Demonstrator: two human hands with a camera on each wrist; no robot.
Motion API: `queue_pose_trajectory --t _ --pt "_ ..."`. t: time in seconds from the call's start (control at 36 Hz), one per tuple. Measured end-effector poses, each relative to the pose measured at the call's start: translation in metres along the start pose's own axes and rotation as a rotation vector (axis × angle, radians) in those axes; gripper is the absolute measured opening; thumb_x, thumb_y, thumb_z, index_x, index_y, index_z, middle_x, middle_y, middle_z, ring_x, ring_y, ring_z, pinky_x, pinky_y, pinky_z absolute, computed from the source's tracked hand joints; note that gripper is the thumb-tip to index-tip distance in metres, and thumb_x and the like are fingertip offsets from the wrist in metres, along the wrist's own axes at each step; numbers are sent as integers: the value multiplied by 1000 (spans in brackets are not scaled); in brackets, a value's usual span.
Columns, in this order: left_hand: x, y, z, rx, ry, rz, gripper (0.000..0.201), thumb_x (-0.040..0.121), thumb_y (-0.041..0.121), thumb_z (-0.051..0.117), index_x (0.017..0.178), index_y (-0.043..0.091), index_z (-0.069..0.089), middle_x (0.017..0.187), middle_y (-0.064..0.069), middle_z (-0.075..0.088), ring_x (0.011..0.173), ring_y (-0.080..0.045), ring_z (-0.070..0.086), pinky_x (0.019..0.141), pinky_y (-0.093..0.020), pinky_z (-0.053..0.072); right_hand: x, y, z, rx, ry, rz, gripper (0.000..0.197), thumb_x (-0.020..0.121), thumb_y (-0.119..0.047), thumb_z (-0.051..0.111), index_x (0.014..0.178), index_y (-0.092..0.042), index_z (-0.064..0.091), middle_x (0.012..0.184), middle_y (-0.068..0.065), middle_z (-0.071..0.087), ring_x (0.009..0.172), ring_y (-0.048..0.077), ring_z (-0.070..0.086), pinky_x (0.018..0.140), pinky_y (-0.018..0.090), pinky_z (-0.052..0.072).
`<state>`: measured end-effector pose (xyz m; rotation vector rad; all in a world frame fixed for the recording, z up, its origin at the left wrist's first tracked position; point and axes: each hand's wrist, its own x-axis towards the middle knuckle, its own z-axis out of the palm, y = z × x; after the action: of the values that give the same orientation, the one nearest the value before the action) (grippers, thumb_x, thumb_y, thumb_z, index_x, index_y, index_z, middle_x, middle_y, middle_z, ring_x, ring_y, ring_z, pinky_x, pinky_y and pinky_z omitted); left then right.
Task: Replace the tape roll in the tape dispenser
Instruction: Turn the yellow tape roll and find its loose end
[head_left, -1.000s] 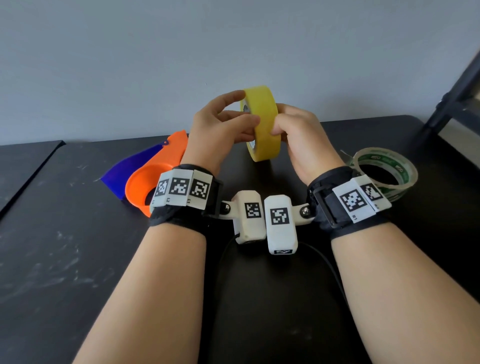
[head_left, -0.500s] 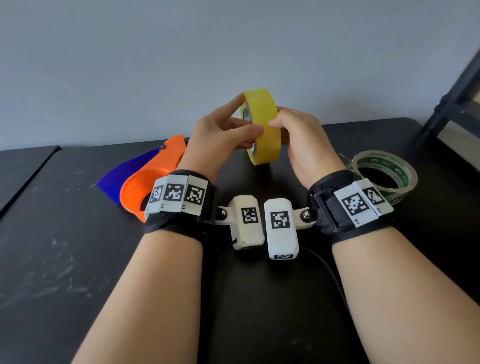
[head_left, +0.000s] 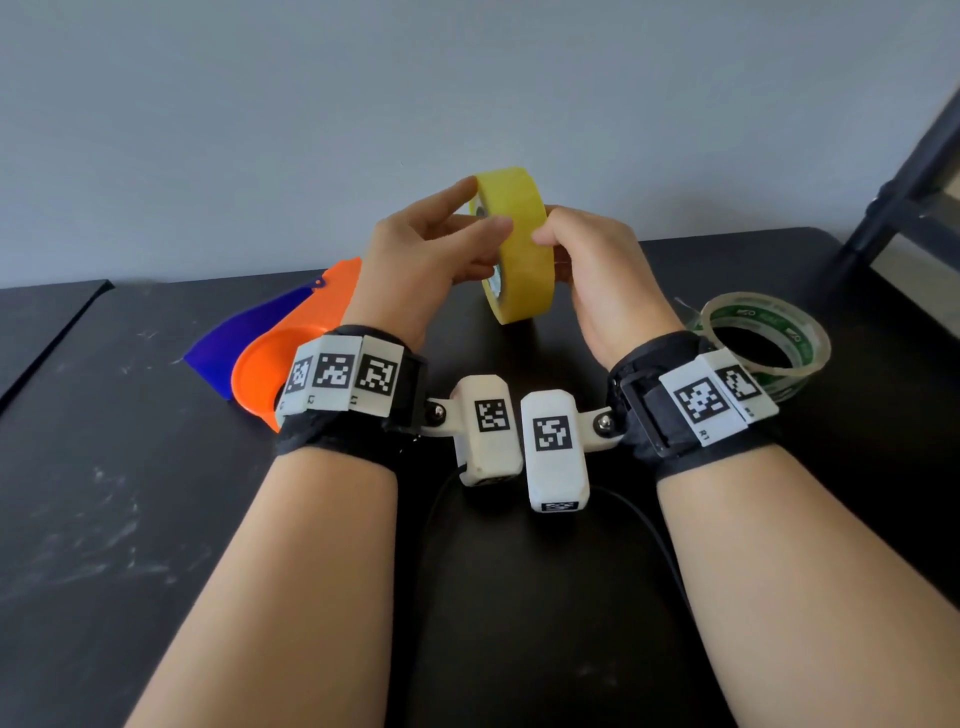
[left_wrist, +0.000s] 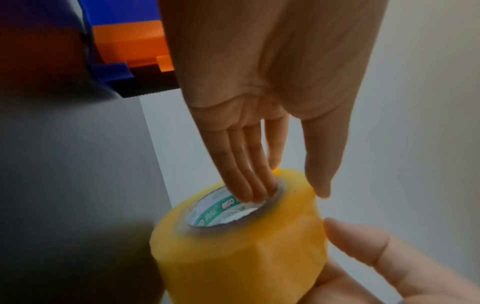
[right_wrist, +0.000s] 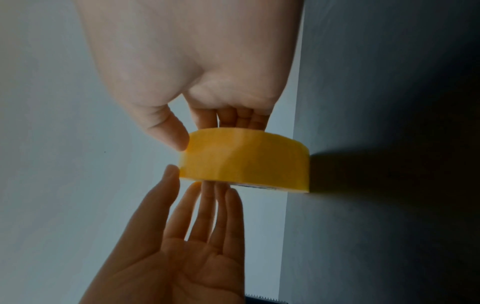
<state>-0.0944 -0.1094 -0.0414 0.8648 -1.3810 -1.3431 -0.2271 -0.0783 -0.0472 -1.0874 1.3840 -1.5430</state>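
- The full yellow roll of packing tape (head_left: 515, 244) is up in the air between both hands, held on edge above the black desk (head_left: 130, 493), over its far side.
- The right hand (head_left: 597, 270) has it: fingers curled behind the far face, seemingly into the core, thumb pressed on the outer band. That is a real grip.
- The left hand (head_left: 431, 260) is nearly straight, fingers extended. From the left wrist view its fingertips (left_wrist: 255, 195) dip into the cardboard core while the thumb sits just off the outer edge. It steadies rather than clamps.
- I judge the roll to be stiff and light to moderate in weight, with a glossy, slightly slippery outer wrap. The core rim looks like the surest place to hold; squeezing the band risks fingers sliding on it.
- The loose tape end is nowhere to be seen on the yellow band. Finding it may take some feeling around.
- The orange-and-blue plastic tape dispenser (head_left: 280, 358) lies on the desk to the left, behind the left wrist. Its hub is covered by the wristband, so I cannot tell how the roll seats. A serrated edge peeks in at the bottom of the right wrist view, cut off.
- A nearly spent clear roll with a green-printed core (head_left: 769, 332) rests on the desk to the right, partly hidden by the right wristband.
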Motion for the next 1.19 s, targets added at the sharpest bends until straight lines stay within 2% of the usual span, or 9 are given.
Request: queue_pose_trajectory --t 0.08,0.25,0.39,0.44,0.53,0.72,0.86,1.06,1.19 --pt "-2 1 1 48 -78 -25 68 82 5 72 144 9 42 98 -13 71 87 -22 68 85 -32 58 0 0 -2 15 -14 22 61 59 -31 59 94 18 51 85 13 49 80 25 47 77 41 38" --pt "-2 0 1 58 -78 -33 72 79 -1 73 143 9 42 99 -17 72 90 -31 70 87 -35 58 0 0 -2 4 -28 16 57 66 -25 55 102 19 48 86 11 52 80 26 48 80 41 40" --pt "-1 0 -1 19 -5 -18 57 81 1 72 134 7 53 99 -15 74 90 -29 72 83 -33 60 1 2 -3 -74 -48 -28 28 65 -16 51 78 -8 74 79 8 67 81 24 61 83 45 51" --pt "0 0 -2 9 14 -8 52 81 2 72 131 7 56 95 -12 75 84 -24 73 81 -32 60 0 3 -3 -87 -66 -40 30 66 -15 50 79 -23 75 81 4 70 84 22 63 80 38 51" --pt "0 -1 -2 -5 29 8 46 83 3 71 127 5 59 91 -11 75 80 -20 72 83 -35 60 -1 3 -3 -88 -82 -51 34 67 -16 50 87 -26 75 87 3 71 88 20 63 84 37 51" --pt "2 -1 -3 -18 39 34 46 86 9 70 129 1 58 90 -12 73 75 -15 70 81 -32 59 -3 0 -1 -66 -53 -10 23 68 -24 54 78 -11 70 88 10 65 85 22 59 86 41 50" --pt "1 -1 -3 138 -79 18 64 80 8 75 139 11 50 99 -11 72 86 -18 68 80 -27 57 -6 0 -1 -19 -5 4 38 76 -23 56 98 8 61 87 11 64 85 25 62 99 58 49" --pt "0 -3 -2 129 -96 14 70 78 4 76 141 10 47 96 -14 72 85 -23 69 84 -33 59 -7 -4 0 -14 9 34 53 68 -28 56 104 12 55 91 30 61 87 34 60 98 60 49" --pt "0 -3 -1 124 -82 26 68 78 4 76 140 9 48 94 -13 72 82 -21 69 81 -30 59 -9 -6 0 -45 -13 44 51 65 -24 53 98 16 50 85 14 53 80 29 53 95 64 46"
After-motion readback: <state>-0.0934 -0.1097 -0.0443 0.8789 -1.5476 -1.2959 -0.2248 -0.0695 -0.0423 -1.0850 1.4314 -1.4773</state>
